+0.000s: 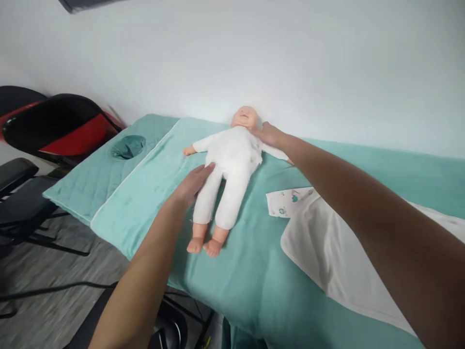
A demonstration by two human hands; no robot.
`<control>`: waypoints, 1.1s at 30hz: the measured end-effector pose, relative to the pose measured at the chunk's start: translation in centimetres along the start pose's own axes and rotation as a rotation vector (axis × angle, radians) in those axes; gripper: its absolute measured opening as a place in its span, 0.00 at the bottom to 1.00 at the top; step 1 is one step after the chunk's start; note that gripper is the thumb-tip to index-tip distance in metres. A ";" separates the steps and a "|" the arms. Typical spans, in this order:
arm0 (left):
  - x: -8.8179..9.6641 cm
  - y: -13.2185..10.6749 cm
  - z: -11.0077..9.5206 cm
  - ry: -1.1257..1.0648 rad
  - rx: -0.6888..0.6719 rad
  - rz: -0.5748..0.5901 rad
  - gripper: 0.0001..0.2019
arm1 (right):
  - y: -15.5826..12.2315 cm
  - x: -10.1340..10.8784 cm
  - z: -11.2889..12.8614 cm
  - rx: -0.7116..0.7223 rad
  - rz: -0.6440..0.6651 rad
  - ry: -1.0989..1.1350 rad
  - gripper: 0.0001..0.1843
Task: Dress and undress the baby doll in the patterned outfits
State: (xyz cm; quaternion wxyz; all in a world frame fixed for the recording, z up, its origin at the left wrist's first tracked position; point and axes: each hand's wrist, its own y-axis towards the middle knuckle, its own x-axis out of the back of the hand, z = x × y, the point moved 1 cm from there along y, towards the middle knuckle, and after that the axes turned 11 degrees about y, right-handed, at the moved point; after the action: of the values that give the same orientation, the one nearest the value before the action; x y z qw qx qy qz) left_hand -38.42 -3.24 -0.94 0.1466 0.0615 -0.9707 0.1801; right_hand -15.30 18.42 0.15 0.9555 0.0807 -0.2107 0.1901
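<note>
A baby doll [236, 150] with a white cloth body and bare plastic head, hands and feet lies face up on the green bed cover. Its head points to the wall and its feet towards me. My left hand [196, 184] grips the doll at the hip and upper leg on the left side. Up by the neck and shoulder on the other side, my right hand [267, 135] holds the doll, its fingers partly hidden under the chin. To the right lies a white baby garment [327, 242], spread out, with a printed sleeve; my right forearm covers part of it.
The green bed cover [152, 203] runs along a white wall [203, 58], with a quilted end and a face hole [128, 147] at the left. Black and red chairs [72, 126] stand beyond that end. A dark cable [54, 289] crosses above the floor at lower left.
</note>
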 end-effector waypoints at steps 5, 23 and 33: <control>-0.7 1.6 -0.5 -0.186 0.084 0.157 0.30 | 1.9 -1.5 1.2 -0.085 0.114 0.104 0.37; -26.3 -13.5 -7.2 -0.424 -0.203 0.496 0.33 | -22.8 23.1 -1.5 -0.290 -0.266 -0.102 0.38; -34.0 -17.7 -4.8 -0.462 -0.076 0.458 0.32 | -30.4 24.5 -6.3 -0.311 -0.371 -0.169 0.46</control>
State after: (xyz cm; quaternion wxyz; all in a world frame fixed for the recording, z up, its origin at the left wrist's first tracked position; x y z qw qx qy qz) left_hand -1.78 -15.62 -1.19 -0.1197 -0.1246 -0.9729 0.1535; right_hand 19.64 0.15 2.89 0.9539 -0.0143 -0.2981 -0.0308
